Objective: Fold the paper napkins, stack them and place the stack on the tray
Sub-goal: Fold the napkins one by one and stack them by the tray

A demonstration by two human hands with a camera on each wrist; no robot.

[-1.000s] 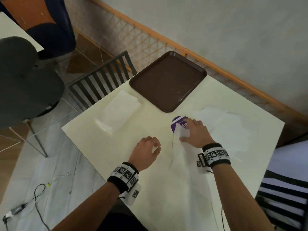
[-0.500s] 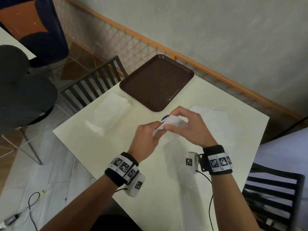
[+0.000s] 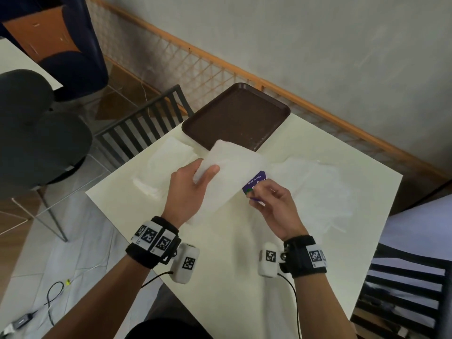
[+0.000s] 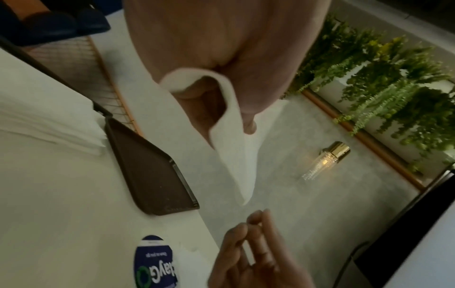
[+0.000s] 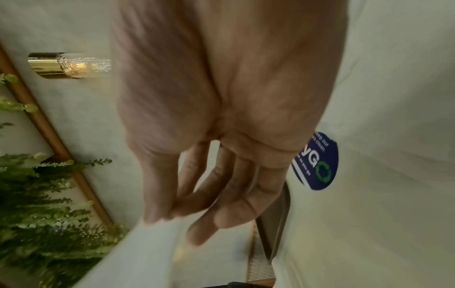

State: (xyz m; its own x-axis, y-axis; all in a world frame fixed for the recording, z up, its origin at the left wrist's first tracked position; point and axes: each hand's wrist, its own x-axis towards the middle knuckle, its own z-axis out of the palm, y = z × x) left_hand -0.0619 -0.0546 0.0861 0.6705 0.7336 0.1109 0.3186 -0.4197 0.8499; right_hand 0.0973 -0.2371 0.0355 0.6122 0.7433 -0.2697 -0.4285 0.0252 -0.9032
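Note:
A white paper napkin (image 3: 234, 172) is lifted above the cream table (image 3: 220, 265), unfolded and slanting. My left hand (image 3: 208, 174) pinches its upper left end, and the paper curls round the thumb (image 4: 197, 91) in the left wrist view. My right hand (image 3: 254, 194) is at the napkin's lower right edge, fingers loosely bent. Its fingertips (image 5: 152, 218) touch the sheet (image 5: 138, 253), with the thumb apart. The brown tray (image 3: 237, 118) lies at the far table corner with nothing on it. A folded napkin stack (image 3: 168, 160) sits left of the tray.
Loose unfolded napkins (image 3: 318, 192) lie on the table's right side. A round purple sticker (image 3: 256, 181) is on the tabletop under my right hand. Black slatted chairs stand at the far left (image 3: 144, 128) and near right (image 3: 403, 289). A wooden mesh railing (image 3: 318, 113) runs behind.
My right hand picked a napkin off the table by the sticker and my left hand joined it. Now the left hand holds the napkin up, opened out, with the hands moved apart.

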